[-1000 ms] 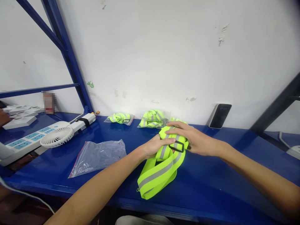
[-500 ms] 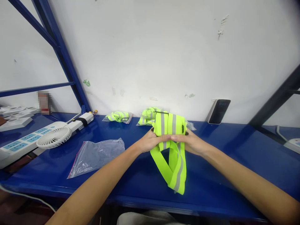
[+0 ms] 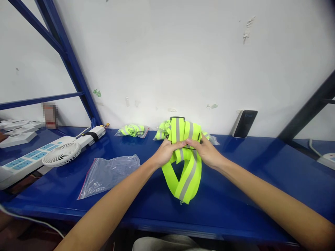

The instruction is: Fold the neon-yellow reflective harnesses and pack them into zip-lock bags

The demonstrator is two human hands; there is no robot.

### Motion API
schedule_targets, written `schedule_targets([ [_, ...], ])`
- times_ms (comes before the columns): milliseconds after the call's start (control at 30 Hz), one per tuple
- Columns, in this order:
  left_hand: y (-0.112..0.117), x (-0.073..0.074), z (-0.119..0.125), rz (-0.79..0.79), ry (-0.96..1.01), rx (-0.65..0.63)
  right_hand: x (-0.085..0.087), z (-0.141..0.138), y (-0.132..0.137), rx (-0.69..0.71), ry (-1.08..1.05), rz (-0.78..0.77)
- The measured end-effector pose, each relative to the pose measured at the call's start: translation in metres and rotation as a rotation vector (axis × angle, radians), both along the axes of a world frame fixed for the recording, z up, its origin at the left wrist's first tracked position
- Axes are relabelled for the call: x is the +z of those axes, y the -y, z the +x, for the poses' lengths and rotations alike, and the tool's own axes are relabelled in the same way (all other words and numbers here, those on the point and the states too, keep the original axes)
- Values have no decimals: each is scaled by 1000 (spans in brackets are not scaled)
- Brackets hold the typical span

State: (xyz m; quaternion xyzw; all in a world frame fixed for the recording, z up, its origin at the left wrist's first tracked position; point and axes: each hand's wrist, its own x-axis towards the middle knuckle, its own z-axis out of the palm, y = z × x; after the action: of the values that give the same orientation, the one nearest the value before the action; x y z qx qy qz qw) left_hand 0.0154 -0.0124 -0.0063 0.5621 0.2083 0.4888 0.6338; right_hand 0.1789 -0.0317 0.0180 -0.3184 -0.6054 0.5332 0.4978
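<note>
A bundle of fluorescent yellow-green reflective straps (image 3: 190, 176) with grey stripes is held up above the blue table. My left hand (image 3: 167, 150) grips its left side and my right hand (image 3: 206, 150) its right side, thumbs nearly meeting at the front. The fingers behind the straps are hidden. A black buckle shows at the top of the folded part, and a loop hangs below my hands. To the left of my left hand lies a clear zip bag (image 3: 110, 174) with a red edge, looking flat.
At the wall stand a bagged yellow-green bundle (image 3: 133, 130), further bagged bundles (image 3: 162, 129) partly behind the straps, and a phone (image 3: 244, 124) leaning upright. A white fan (image 3: 61, 154) and a power strip (image 3: 28, 158) occupy the left, beside a blue frame post (image 3: 70, 66).
Both hands have shifted slightly left with the straps, and the hanging loop has swung left and up. The buckle now stands higher at the top left of the bundle.
</note>
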Motion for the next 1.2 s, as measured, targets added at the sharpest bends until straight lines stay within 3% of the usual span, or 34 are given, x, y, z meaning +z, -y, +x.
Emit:
schedule_targets([
  [133,0,5,-3,48,-71,5,5,8,-4,-4,4,37],
  [300,1,9,-10,80,-198,-44,17,9,1,191,-4,-41],
  [467,1,13,-16,178,-356,-94,15,2,3,189,-67,-109],
  [567,1,17,-17,261,-451,-88,9,0,1,164,-61,-54],
  [667,1,19,-17,401,-546,-9,7,4,-1,108,-76,2],
  [800,-4,14,-18,561,-676,204,10,19,-3,18,-202,-82],
  [933,-12,4,-19,648,-795,272,17,43,-4,-17,-218,-54],
  [1067,-13,-1,-14,585,-781,366,23,63,-6,-38,-205,42],
  [1200,-10,0,-5,380,-655,272,28,76,-10,-78,-354,53],
])
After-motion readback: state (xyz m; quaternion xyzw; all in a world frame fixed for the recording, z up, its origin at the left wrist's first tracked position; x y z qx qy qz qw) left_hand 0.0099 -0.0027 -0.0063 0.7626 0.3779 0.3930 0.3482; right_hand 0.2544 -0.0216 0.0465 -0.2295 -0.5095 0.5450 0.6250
